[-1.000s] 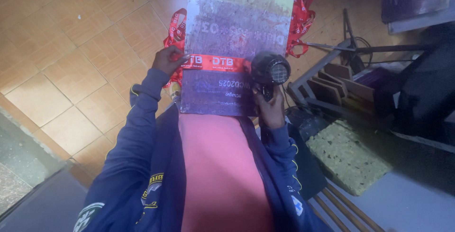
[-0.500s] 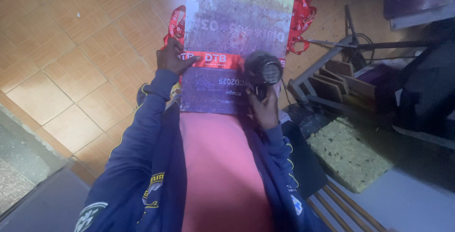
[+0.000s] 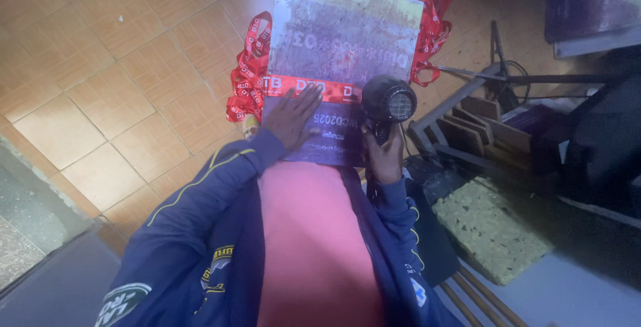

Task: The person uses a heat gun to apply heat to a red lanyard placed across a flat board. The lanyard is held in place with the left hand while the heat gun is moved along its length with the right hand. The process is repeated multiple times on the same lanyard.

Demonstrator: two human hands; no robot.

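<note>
A large flat rectangular board (image 3: 347,40) with a faded purple and yellow surface rests on my lap and slopes away from me. A red printed ribbon (image 3: 314,88) lies across it. My left hand (image 3: 292,114) presses flat on the board, fingers spread over the ribbon. My right hand (image 3: 384,156) grips the handle of a black hair dryer (image 3: 389,100), whose round back grille faces the camera at the board's right edge.
A pile of red ribbons (image 3: 248,76) lies on the tiled floor (image 3: 107,80) to the left, and more ribbons (image 3: 427,6) behind the board. A metal rack with wooden pieces (image 3: 477,130) and a yellowish sponge block (image 3: 491,233) sit to the right.
My left hand moved from the board's left edge onto its face and now lies flat over the ribbon. The hair dryer stayed at the right end of the ribbon.
</note>
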